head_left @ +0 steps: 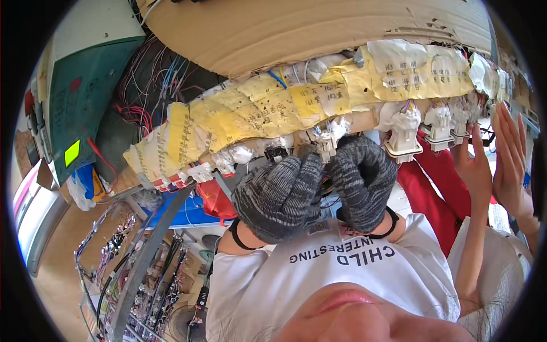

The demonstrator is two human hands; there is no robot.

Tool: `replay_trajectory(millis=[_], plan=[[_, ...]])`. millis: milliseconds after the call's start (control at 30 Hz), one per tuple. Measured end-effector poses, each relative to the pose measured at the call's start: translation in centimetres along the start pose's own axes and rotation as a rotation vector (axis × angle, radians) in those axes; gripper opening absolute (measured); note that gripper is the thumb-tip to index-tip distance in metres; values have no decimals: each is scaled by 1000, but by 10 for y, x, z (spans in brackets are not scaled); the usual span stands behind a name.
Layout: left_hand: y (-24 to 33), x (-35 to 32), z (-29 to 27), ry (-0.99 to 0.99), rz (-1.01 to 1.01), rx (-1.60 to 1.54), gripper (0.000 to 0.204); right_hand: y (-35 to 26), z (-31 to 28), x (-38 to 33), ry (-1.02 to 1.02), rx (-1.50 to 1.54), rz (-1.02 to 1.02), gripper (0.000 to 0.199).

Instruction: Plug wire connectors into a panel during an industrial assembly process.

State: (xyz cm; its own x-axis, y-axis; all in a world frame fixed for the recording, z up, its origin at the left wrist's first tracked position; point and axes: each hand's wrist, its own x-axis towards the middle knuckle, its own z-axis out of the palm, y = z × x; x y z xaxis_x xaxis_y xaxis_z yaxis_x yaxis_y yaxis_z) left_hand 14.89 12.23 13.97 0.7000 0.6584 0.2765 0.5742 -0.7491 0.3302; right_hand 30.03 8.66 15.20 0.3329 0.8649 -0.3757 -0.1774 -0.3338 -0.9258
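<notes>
Both my hands wear dark grey knitted gloves and meet just below a white connector (326,145) on the front edge of a long board. My left hand (279,196) is closed, its fingers bent and pressed together beside a black connector (277,153). My right hand (364,182) is curled round with thumb and fingers drawn together, close against the white connector's right side. Whatever lies between the fingers is hidden by the gloves. Yellowed paper labels (256,117) with handwriting cover the board above.
Larger white connectors (403,137) line the edge to my right, near another person's bare hands (507,151). On the left stands a green tester box (80,108) with a lit display and a red lead. Wire bundles (145,273) hang at lower left. Cardboard (330,28) lies behind the board.
</notes>
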Motion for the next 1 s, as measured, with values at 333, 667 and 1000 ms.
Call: replay_trajectory(millis=[333, 667, 1000], plan=[[3, -10, 6, -35, -80, -89, 55, 5, 3, -1, 66, 23, 76, 4], [2, 2, 6, 80, -106, -168, 43, 1, 3, 0, 55, 68, 184, 4], [0, 12, -5, -31, -100, -186, 42, -2, 3, 0, 1, 294, 226, 3]])
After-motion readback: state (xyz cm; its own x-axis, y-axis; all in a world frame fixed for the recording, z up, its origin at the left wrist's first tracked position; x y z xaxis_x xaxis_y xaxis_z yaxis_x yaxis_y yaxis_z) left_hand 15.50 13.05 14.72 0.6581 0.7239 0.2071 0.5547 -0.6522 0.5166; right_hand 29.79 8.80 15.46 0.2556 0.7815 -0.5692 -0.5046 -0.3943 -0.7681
